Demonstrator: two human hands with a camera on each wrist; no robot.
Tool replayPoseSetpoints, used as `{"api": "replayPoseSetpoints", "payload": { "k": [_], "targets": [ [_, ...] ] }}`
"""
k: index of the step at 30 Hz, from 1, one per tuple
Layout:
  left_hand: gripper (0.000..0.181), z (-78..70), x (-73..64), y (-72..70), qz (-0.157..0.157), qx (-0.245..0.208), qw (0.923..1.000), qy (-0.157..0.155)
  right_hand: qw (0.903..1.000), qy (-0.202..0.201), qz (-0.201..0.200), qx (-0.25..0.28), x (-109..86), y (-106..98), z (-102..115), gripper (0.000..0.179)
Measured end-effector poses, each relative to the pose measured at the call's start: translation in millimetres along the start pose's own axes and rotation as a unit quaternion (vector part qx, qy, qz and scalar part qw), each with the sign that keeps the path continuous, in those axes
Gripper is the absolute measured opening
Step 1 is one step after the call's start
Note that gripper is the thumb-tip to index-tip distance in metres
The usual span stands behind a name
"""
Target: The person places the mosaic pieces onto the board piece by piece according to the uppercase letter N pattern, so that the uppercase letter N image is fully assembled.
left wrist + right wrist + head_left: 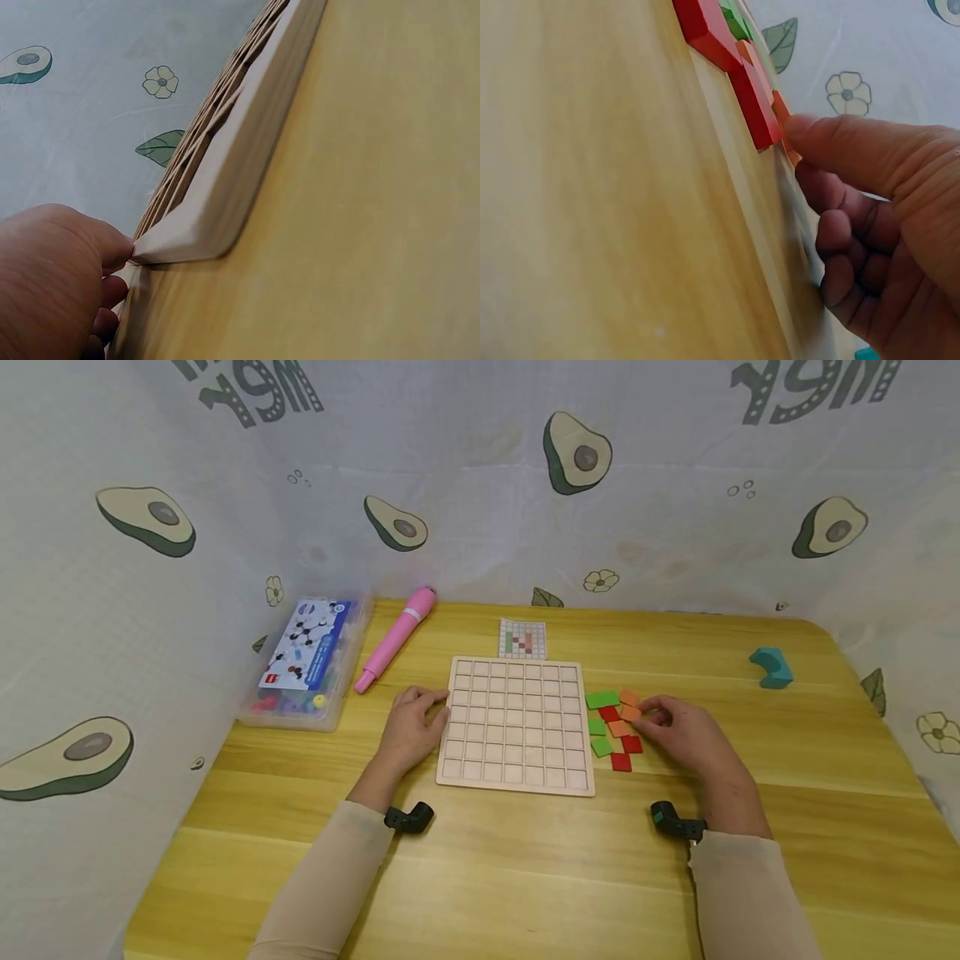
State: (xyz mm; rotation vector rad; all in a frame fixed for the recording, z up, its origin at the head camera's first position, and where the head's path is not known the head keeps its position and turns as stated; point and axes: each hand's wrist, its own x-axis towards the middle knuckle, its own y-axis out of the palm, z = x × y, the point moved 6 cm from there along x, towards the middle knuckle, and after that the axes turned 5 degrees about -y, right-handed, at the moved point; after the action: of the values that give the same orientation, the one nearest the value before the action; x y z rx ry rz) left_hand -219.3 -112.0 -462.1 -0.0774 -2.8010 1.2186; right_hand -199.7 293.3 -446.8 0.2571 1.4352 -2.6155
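Note:
A wooden grid board [516,725] with square recesses lies at the middle of the table. My left hand [411,727] touches its left edge with thumb and fingertips; the left wrist view shows the thumb [112,244] against the board's corner [187,229]. Right of the board lie loose square tiles in green [602,747], red [621,762] and orange [618,729]. At their right side is my right hand [686,733], thumb and index finger apart beside an orange tile [631,713]. The right wrist view shows the thumb touching orange; its other fingers bend loosely.
A small printed pattern card [522,639] lies behind the board. Back left are a pink pen-like stick [397,639] and a clear plastic case [306,652] with a blue label. A teal curved block [772,668] sits far right. A patterned curtain [480,527] borders the table.

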Motion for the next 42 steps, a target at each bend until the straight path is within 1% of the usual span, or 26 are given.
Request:
{"api": "replayPoseSetpoints", "payload": {
  "k": [5,9,16,24,26,32,39,42],
  "targets": [
    [0.035,-0.9,-0.2,0.5,-0.008,0.003,0.9999,0.01,1.0,0.001,-0.005,0.006,-1.1,-0.7,-1.0,0.051],
    [0.035,-2.1,-0.7,-0.3,-0.015,0.003,0.9998,0.015,0.9998,-0.004,-0.018,0.012,-1.4,-1.2,-0.8,0.052],
    [0.035,-0.2,0.7,0.4,-0.011,0.009,0.9999,0.01,0.9972,-0.039,-0.047,0.043,-2.0,-3.9,8.3,0.052],
    [0.035,2.4,2.4,2.3,-0.008,0.011,0.9999,0.003,0.9933,-0.045,-0.072,0.079,-3.6,-4.4,16.0,0.055],
    [0.035,2.7,2.4,2.4,-0.007,0.012,0.9999,0.002,0.9918,-0.053,-0.078,0.086,-3.9,-5.2,21.1,0.054],
    [0.035,3.0,2.1,2.3,-0.009,0.01,0.9999,0.004,0.9881,-0.088,-0.074,0.102,-2.3,-3.0,38.6,0.047],
    [0.035,2.5,2.0,1.6,-0.015,0.011,0.9998,0.011,0.9853,-0.099,-0.052,0.129,6.2,9.4,55.9,0.046],
    [0.035,2.4,2.1,1.9,-0.015,0.011,0.9998,0.012,0.9844,-0.107,-0.052,0.13,10.1,14.0,63.9,0.043]
  ]
}}
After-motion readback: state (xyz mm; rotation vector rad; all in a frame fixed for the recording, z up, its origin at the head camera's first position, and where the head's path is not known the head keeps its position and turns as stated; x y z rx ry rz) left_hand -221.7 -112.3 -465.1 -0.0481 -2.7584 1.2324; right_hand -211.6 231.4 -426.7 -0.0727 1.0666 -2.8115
